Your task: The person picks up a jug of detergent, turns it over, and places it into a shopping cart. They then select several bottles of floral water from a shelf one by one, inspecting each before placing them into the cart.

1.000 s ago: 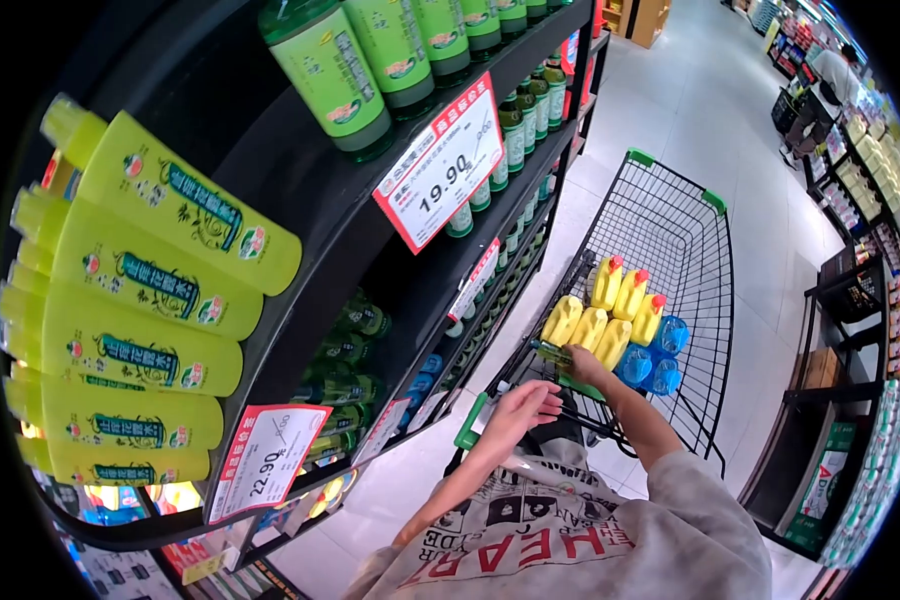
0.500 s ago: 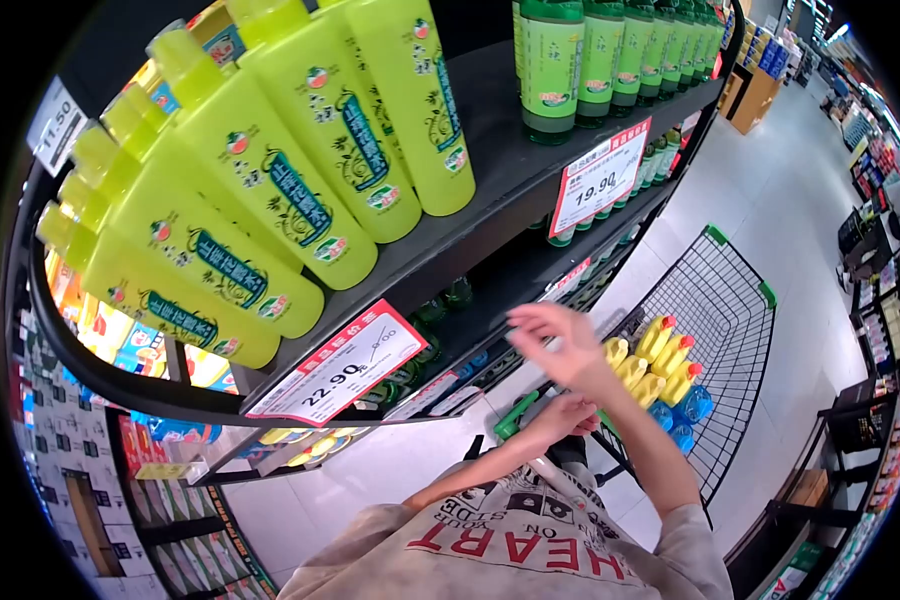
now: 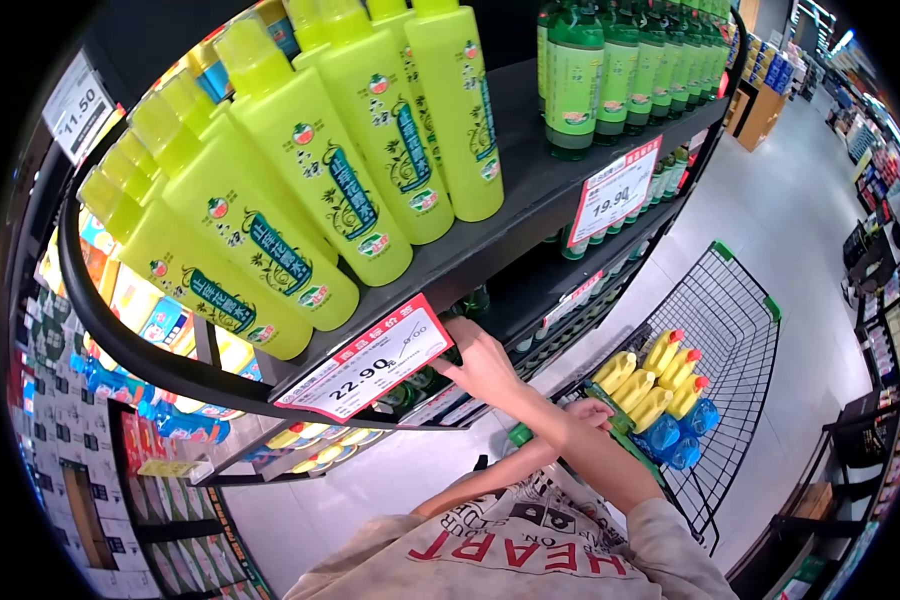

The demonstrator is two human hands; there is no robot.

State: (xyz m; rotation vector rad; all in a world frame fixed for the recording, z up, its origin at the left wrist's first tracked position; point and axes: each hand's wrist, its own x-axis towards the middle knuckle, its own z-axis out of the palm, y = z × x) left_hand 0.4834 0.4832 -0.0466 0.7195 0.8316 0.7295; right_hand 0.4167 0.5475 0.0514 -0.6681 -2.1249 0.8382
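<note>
My right hand [image 3: 475, 358] reaches into the lower shelf just beside the red-edged 22.90 price card [image 3: 370, 368]. Its fingertips go behind the card's right edge, close to dark green bottles [image 3: 475, 300], so I cannot see whether they hold one. My left hand [image 3: 592, 412] is partly covered by my right forearm, its fingers curled near the rear of the shopping cart [image 3: 740, 400]; anything in them is hidden. Tall lime-green bottles [image 3: 345, 205] stand on the shelf above my right hand.
Yellow bottles with red caps [image 3: 660, 375] and blue bottles [image 3: 680, 440] lie in the cart, at my right. Green glass bottles [image 3: 575, 85] line the upper shelf behind a 19.90 price card [image 3: 615, 192]. The black shelf rim [image 3: 160, 370] curves at left. A tiled aisle [image 3: 770, 215] runs ahead.
My right hand has moved left from above the cart side to the lower shelf, crossing over my left arm. My left hand has shifted slightly right. The view has shifted a little.
</note>
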